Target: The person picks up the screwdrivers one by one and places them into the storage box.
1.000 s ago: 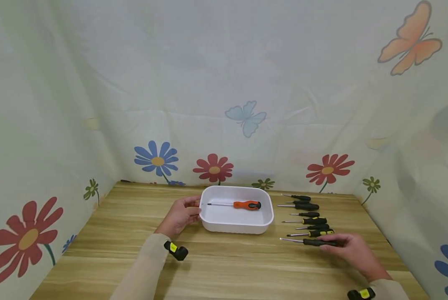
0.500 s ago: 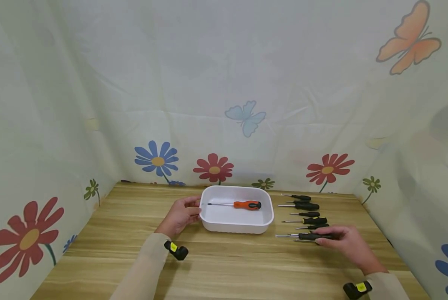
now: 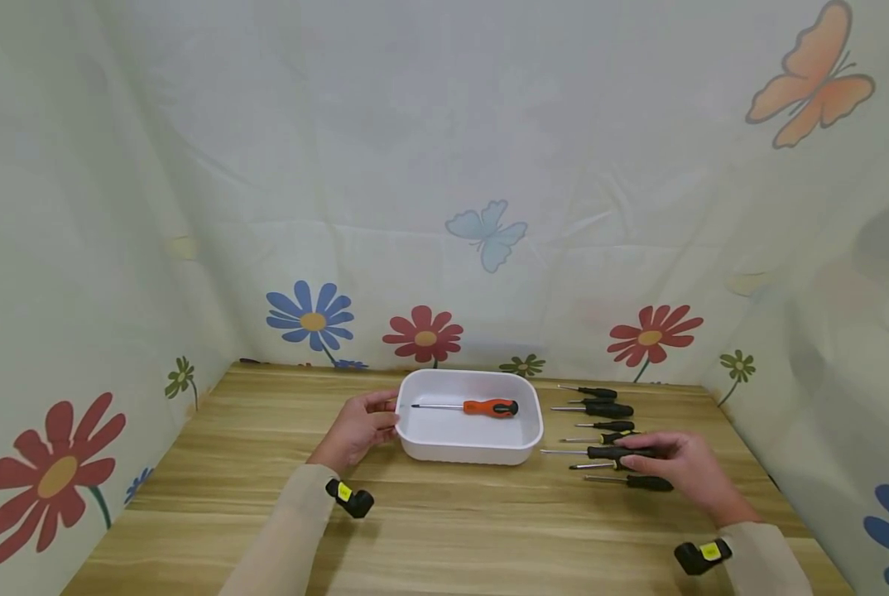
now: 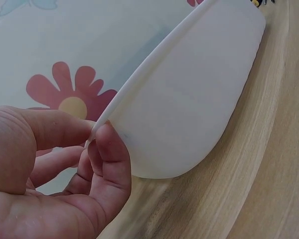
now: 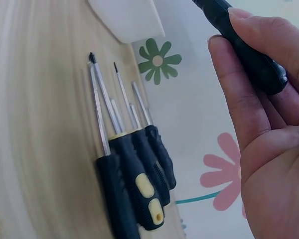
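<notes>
In the head view, my left hand (image 3: 361, 426) pinches the left end of a white plastic tray (image 3: 474, 454). The left wrist view shows thumb and fingers gripping the tray's rim (image 4: 144, 67). An orange-and-black screwdriver (image 3: 492, 407) lies inside, its shaft pointing left. My right hand (image 3: 690, 472) holds a screwdriver (image 3: 603, 453) by its black handle, raised over the row of others, shaft toward the tray. In the right wrist view that handle (image 5: 251, 55) sits between thumb and fingers. Below it, a black-handled screwdriver (image 3: 649, 483) lies nearest the front.
Several more screwdrivers with black or black-and-yellow handles, one being a black screwdriver (image 3: 608, 410), lie in a column right of the tray, shafts leftward. Everything stands on a wooden table (image 3: 452, 530). A flower-printed curtain (image 3: 355, 207) encloses the back and sides.
My right hand has lifted its screwdriver and moved back and slightly left over the row, uncovering the front black-handled one. The left hand and tray stay put.
</notes>
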### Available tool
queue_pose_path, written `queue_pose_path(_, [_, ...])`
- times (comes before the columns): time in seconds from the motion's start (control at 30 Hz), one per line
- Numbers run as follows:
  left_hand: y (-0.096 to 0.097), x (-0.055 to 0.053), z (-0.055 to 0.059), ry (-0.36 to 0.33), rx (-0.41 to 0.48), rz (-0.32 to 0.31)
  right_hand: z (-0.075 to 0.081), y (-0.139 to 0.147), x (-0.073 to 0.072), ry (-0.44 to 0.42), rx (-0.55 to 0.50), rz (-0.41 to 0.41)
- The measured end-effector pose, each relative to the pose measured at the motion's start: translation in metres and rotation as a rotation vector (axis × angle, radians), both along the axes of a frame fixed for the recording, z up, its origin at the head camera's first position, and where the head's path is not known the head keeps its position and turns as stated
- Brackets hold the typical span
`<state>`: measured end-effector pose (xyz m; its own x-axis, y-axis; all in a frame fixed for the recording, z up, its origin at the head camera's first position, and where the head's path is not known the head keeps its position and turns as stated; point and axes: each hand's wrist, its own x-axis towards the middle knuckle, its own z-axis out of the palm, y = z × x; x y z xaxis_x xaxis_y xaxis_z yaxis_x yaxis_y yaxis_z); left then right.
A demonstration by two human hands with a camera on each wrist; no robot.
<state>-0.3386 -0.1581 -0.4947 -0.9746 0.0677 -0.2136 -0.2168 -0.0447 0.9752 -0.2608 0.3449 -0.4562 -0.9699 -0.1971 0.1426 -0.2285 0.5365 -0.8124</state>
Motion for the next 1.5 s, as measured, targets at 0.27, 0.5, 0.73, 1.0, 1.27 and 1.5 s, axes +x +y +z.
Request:
queue_pose_path(0.27, [-0.001,0.001,0.001,-0.005,0.005,0.005,0.008,-0.006,-0.008,0.041,0.008,0.016])
queue_pose_path(0.5, [-0.002,-0.001,-0.001,0.011,0.007,0.003,0.014,-0.011,-0.013,0.021,0.017,-0.002])
queue_pose_path(0.73, [-0.003,-0.001,-0.002,0.001,0.001,-0.005,0.015,-0.017,-0.016,0.008,-0.009,0.004])
queue_pose_path(1.0, [-0.003,-0.001,-0.002,-0.011,-0.002,-0.004,0.018,-0.027,-0.023,0.018,0.011,0.004])
queue_pose_path(1.27, [-0.002,-0.002,-0.003,-0.01,-0.004,-0.003,0.019,-0.035,-0.035,0.023,0.012,0.005])
queue_pose_path(1.5, [-0.001,-0.001,-0.001,-0.013,-0.003,-0.004,0.016,-0.044,-0.048,0.054,-0.005,0.021])
